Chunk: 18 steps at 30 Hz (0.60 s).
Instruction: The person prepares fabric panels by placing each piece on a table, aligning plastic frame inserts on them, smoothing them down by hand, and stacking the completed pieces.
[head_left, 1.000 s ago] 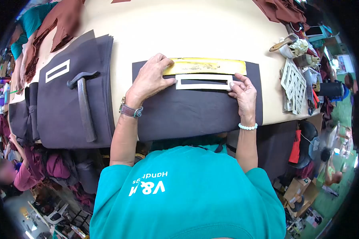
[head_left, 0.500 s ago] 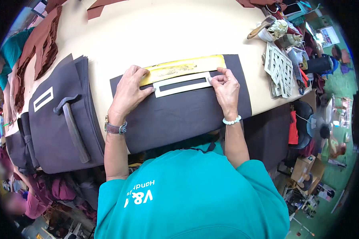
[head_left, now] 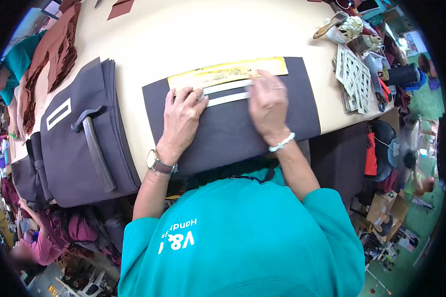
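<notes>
A flat, dark fabric-like panel (head_left: 228,131) lies at the table's front edge. Across its upper part runs a yellow strip (head_left: 218,74) with worn dark marks. Just below the strip lies a slim white rectangular frame (head_left: 228,99) with a long slot; both its ends are covered by my hands. My left hand (head_left: 182,116) rests on the panel, fingers bent and apart, tips pressing at the frame's left end. My right hand (head_left: 268,106) is over the frame's right end, its fingertips near the strip's lower edge. Motion smears its fingers.
At left, a hammer (head_left: 95,148) and another white frame (head_left: 59,114) lie on a stack of dark panels (head_left: 79,168). Lattice-like white pieces (head_left: 353,76) and a brush (head_left: 331,25) are at right. Brown pieces (head_left: 59,49) and a person's arm (head_left: 20,106) are at far left.
My right hand has moved left and inward over the frame, its earlier pinch at the right end gone. My left hand's fingers now press at the frame's left end.
</notes>
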Each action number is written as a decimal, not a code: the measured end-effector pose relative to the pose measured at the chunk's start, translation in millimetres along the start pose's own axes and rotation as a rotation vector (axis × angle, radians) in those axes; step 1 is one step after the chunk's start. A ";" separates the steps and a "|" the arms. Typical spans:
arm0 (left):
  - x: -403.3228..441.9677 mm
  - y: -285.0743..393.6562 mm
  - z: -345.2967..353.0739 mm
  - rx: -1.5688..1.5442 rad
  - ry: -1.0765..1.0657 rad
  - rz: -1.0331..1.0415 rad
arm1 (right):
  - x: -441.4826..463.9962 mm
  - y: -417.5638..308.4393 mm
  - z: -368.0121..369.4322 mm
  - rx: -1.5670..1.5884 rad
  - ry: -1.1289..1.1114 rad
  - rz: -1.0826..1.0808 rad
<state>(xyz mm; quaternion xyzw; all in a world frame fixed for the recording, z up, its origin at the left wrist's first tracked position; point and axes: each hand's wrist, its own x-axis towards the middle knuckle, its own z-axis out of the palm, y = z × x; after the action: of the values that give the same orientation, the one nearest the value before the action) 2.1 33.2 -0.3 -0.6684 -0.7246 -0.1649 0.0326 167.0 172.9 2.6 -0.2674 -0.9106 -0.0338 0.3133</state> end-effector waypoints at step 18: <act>-17.2 3.1 -3.0 0.113 -0.092 0.004 | -27.1 32.9 -12.6 0.074 -0.308 0.346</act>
<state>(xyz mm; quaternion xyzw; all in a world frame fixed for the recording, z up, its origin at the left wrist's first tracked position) 6.4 16.0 -1.4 -0.6737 -0.7322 -0.0928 0.0369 208.6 185.5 -6.7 -0.4097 -0.8889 0.0951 0.1813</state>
